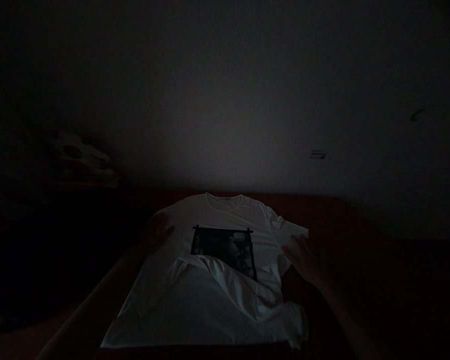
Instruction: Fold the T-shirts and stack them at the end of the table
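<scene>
A white T-shirt (pixel 180 295) lies spread on a dark reddish-brown surface, its neckline toward the wall. Its chest carries a dark rectangular print, and a rumpled fold covers the print's lower left part. The lower right side of the shirt is creased and bunched. My left hand (pixel 159 231) rests on the sleeve area at the shirt's left, fingers stretched out. On the opposite side, my right hand (pixel 303 255) lies on the right sleeve with its fingers spread. Dim light hides the finer detail of both hands.
The reddish-brown surface (pixel 330 210) runs back to a plain wall (pixel 225 100). A small label (pixel 318 155) and a hook-like object (pixel 417 115) are on the wall. A pale, patterned bundle (pixel 82 155) sits at the left, above a very dark area.
</scene>
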Demonstrator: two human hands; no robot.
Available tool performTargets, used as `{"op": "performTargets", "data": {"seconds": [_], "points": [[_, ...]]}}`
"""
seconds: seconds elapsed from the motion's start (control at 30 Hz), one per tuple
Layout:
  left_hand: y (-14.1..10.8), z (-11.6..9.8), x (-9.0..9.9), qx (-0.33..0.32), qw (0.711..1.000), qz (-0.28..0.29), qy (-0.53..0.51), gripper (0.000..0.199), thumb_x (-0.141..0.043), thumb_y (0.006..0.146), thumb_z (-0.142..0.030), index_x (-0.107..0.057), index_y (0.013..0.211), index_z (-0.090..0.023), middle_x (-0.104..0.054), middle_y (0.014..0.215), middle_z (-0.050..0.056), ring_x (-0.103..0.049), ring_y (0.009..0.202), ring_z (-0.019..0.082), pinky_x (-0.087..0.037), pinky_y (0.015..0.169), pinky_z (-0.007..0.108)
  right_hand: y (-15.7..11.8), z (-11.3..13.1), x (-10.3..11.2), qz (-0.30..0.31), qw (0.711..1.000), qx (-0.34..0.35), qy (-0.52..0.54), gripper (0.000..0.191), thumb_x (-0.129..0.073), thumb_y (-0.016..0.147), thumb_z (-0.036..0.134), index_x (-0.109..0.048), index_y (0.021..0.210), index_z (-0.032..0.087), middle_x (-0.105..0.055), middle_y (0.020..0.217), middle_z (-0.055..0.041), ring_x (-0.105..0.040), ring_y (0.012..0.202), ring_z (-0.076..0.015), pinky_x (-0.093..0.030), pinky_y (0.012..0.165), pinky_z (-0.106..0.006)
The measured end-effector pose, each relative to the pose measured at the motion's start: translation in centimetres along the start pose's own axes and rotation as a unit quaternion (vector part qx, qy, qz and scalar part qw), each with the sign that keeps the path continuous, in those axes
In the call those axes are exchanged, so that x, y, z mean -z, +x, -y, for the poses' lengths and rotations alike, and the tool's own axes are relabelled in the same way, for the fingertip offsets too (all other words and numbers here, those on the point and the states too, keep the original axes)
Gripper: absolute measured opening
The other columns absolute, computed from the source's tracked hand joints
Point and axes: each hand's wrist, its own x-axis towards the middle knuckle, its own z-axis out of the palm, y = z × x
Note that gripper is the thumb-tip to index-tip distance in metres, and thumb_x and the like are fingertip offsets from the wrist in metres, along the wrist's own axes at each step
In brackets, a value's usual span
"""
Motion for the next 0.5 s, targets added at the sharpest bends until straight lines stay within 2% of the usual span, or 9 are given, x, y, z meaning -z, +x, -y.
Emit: {"op": "performTargets", "data": {"seconds": [0.1,0.17,0.23,0.3,0.4,0.5], "points": [[-0.6,-2.7,2.2,-0.01,1.0,0.011,-0.019,0.053,-0.036,0.098,-0.047,-0.066,0.125,-0.014,-0.064,0.139,0.019,-0.055,0.135,0.034,-0.041,0.115,0.053,-1.3,1.1,1.9,-0.043,0.998,0.017,0.044,0.05,-0.044,0.094,0.054,-0.067,0.123,0.021,-0.063,0.135,-0.0188,-0.057,0.128,-0.0358,-0.043,0.106,-0.058],[-2.0,-4.9,4.1,-0.021,0.998,0.035,-0.045,0.05,-0.039,0.099,-0.049,-0.066,0.127,-0.018,-0.066,0.138,0.015,-0.061,0.129,0.031,-0.045,0.112,0.049,-2.8,1.9,3.4,-0.023,0.995,0.011,0.096,0.045,-0.044,0.094,0.054,-0.07,0.108,0.021,-0.07,0.116,-0.0164,-0.066,0.11,-0.0313,-0.05,0.097,-0.047],[-3.8,-6.9,5.9,0.001,0.996,0.058,-0.072,0.053,-0.047,0.096,-0.058,-0.065,0.129,-0.022,-0.069,0.134,0.013,-0.066,0.122,0.03,-0.051,0.106,0.045,-4.7,2.8,4.8,0.046,0.987,-0.02,0.152,0.044,-0.043,0.095,0.058,-0.071,0.093,0.023,-0.073,0.097,-0.0118,-0.07,0.092,-0.0269,-0.053,0.085,-0.039],[-5.7,-8.2,7.4,0.029,0.993,0.075,-0.091,0.062,-0.055,0.089,-0.068,-0.066,0.129,-0.021,-0.071,0.131,0.013,-0.068,0.119,0.032,-0.054,0.101,0.045,-6.6,4.0,6.1,0.129,0.97,-0.048,0.199,0.048,-0.045,0.094,0.064,-0.068,0.082,0.024,-0.072,0.085,-0.0088,-0.069,0.081,-0.0243,-0.051,0.076,-0.036],[-7.8,-8.8,8.8,0.088,0.983,0.108,-0.122,0.069,-0.061,0.08,-0.073,-0.069,0.123,-0.02,-0.076,0.119,0.013,-0.073,0.105,0.031,-0.059,0.089,0.041,-8.7,6.1,8.0,0.22,0.94,-0.027,0.26,0.049,-0.051,0.091,0.069,-0.068,0.08,0.024,-0.071,0.083,-0.0064,-0.067,0.081,-0.023,-0.05,0.074,-0.033],[-8.9,-9.0,9.8,0.119,0.968,0.146,-0.166,0.052,-0.056,0.085,-0.068,-0.075,0.104,-0.023,-0.079,0.099,0.008,-0.076,0.089,0.027,-0.061,0.077,0.035,-9.7,7.6,9.9,0.262,0.92,0.021,0.289,0.044,-0.059,0.088,0.066,-0.07,0.088,0.023,-0.071,0.094,-0.0065,-0.067,0.09,-0.0234,-0.049,0.079,-0.033]]}}
